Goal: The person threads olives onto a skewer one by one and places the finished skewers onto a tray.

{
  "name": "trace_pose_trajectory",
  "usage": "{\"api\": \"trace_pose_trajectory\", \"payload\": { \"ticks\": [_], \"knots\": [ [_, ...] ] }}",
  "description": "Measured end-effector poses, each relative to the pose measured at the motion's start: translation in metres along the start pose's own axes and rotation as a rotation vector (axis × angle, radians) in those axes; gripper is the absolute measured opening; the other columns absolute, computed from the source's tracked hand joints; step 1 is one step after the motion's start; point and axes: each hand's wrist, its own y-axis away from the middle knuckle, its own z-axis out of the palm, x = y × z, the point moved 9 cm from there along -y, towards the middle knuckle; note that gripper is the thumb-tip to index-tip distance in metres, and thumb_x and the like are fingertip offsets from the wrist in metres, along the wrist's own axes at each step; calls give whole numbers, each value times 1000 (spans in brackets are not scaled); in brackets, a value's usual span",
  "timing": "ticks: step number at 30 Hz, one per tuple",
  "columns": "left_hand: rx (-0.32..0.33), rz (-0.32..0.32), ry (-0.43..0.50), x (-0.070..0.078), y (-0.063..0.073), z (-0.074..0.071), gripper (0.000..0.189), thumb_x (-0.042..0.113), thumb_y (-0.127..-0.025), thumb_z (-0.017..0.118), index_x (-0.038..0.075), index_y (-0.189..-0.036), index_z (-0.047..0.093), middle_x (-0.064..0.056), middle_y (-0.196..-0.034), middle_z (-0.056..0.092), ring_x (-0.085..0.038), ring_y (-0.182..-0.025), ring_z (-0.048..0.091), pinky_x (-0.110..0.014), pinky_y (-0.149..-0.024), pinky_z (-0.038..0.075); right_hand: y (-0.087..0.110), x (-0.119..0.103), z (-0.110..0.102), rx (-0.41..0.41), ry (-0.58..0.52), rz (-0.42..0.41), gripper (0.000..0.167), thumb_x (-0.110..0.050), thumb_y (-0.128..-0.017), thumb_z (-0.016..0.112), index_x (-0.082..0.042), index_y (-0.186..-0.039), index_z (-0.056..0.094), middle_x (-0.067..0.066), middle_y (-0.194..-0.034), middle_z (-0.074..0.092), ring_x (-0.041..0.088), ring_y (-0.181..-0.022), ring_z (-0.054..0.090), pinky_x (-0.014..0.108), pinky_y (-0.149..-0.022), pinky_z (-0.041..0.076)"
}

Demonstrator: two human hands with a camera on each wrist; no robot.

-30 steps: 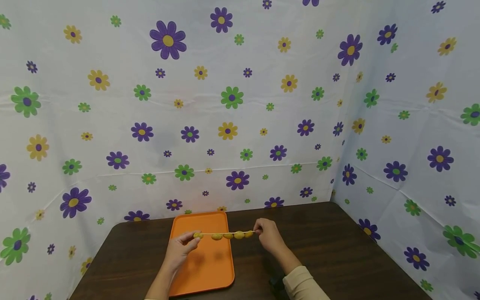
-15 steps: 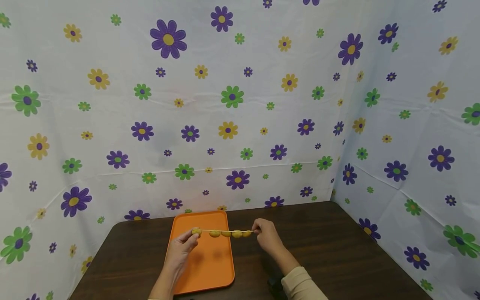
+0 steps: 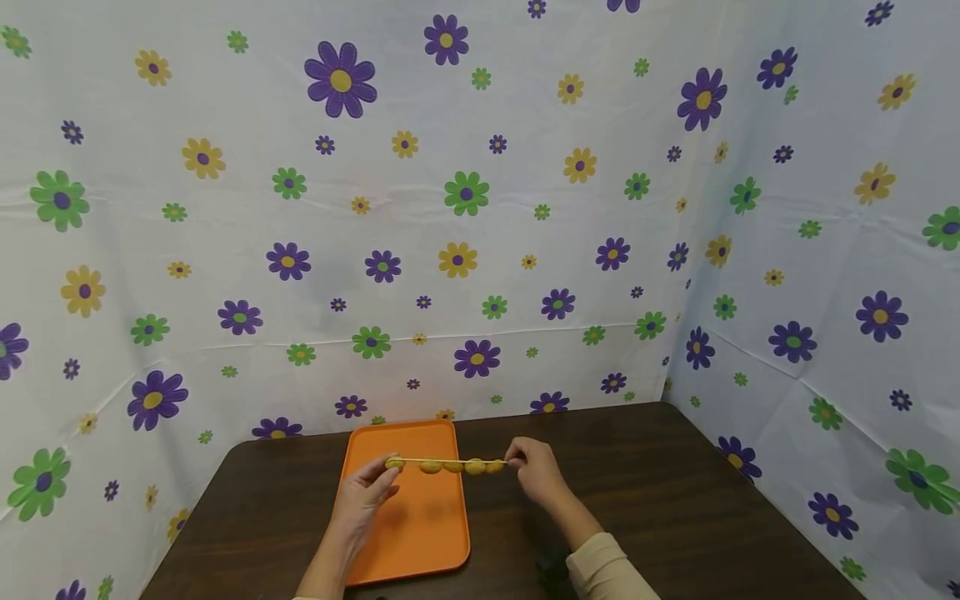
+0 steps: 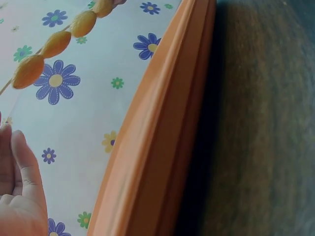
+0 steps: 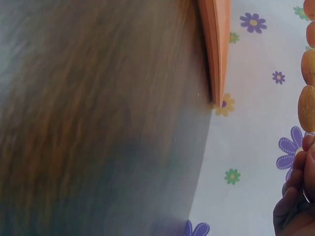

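A thin pale skewer (image 3: 450, 461) is held level above the orange tray, threaded with several small oval yellow fruits (image 3: 476, 467). My left hand (image 3: 356, 500) pinches the leftmost fruit (image 3: 394, 463) at one end, and a short stretch of bare stick separates it from the others. At the other end, my right hand (image 3: 537, 471) grips the skewer tip beside the last fruit. In the left wrist view the fruits (image 4: 56, 44) run in a row up from the left hand (image 4: 24, 187). The right wrist view shows fruits (image 5: 307, 105) just above the right hand's curled fingers (image 5: 295, 182).
An orange tray (image 3: 420, 546) lies on the dark wooden table (image 3: 637, 500), under the left hand and skewer. A dark object (image 3: 552, 567), unclear in kind, sits by the right forearm. A flower-printed white sheet (image 3: 420, 233) hangs behind and to the right.
The skewer's left end has risen slightly with the left hand. The right hand has hardly moved, and both keep their hold.
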Motion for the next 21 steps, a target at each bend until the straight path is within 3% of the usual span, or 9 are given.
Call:
{"api": "trace_pose_trajectory", "payload": {
  "ticks": [3,8,14,18,21],
  "knots": [
    [-14,30,11,3,0,-1,34,2,-96,69,-9,-127,64,5,-104,74,-10,-97,68,-29,-82,59,1,2,-3,2,9,0,21,11,-87,70,-7,-79,65,11,-82,67,15,-74,56,30,-67,51],
    [-24,57,-60,6,0,-2,37,-2,-92,71,-13,-127,60,-3,-110,76,-16,-99,71,-31,-80,61,3,4,-5,6,14,-6,21,11,-88,70,-8,-80,66,10,-82,67,15,-74,56,31,-67,52],
    [-2,106,-302,14,-1,-1,32,-3,-89,75,-8,-120,66,-16,-105,71,-20,-94,68,-30,-74,61,5,5,-8,8,2,-7,21,12,-88,70,-8,-80,65,12,-83,67,16,-74,56,31,-67,53],
    [38,169,-500,23,0,-2,29,2,-85,81,2,-113,72,-10,-101,71,-17,-94,64,-28,-78,59,6,5,-9,-2,4,3,20,10,-89,70,-7,-80,65,13,-83,67,17,-75,56,32,-69,53],
    [97,275,-632,33,2,-3,28,5,-81,85,8,-106,75,-4,-97,72,-16,-94,65,-23,-77,57,6,5,-10,-2,0,9,20,11,-89,69,-7,-79,65,12,-83,67,17,-75,56,32,-69,53]
  ]
}}
